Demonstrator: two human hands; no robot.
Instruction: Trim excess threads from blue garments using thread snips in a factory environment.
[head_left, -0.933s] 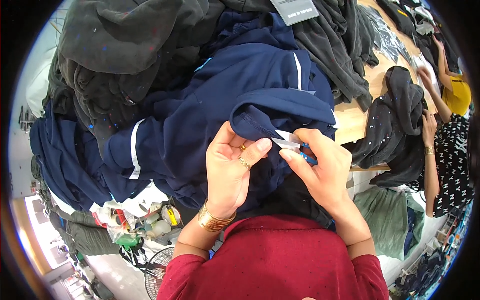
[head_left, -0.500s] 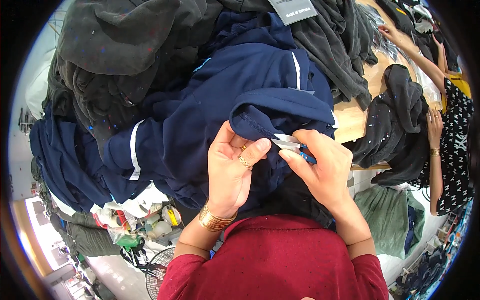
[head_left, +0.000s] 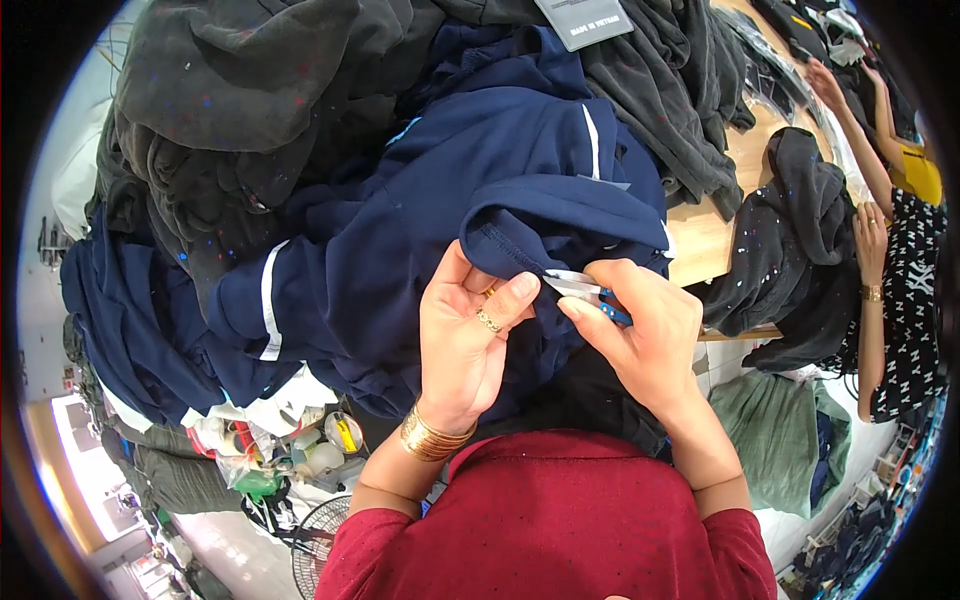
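Observation:
A navy garment point(head_left: 400, 210) with white stripes lies heaped in front of me. My left hand point(head_left: 472, 325) pinches the edge of one of its folded parts, where a seam shows on the inside. In my right hand point(head_left: 645, 320) is a small pair of thread snips point(head_left: 575, 283) with blue grips, held between thumb and fingers. Their blades point left and touch or nearly touch the fabric edge beside my left fingertips. A loose thread, if there is one, is too small to make out.
Dark grey garments point(head_left: 230, 80) pile up behind and left, and a grey tag point(head_left: 585, 20) lies at the back. On the right, a co-worker's hand point(head_left: 870, 240) rests by a black garment point(head_left: 790, 240) on a wooden table point(head_left: 700, 245). A fan point(head_left: 318, 545) stands low left.
The snips' blades have shifted slightly and look closer together at the fabric edge. My left hand has barely moved. A co-worker's far arm at the right has moved rightward.

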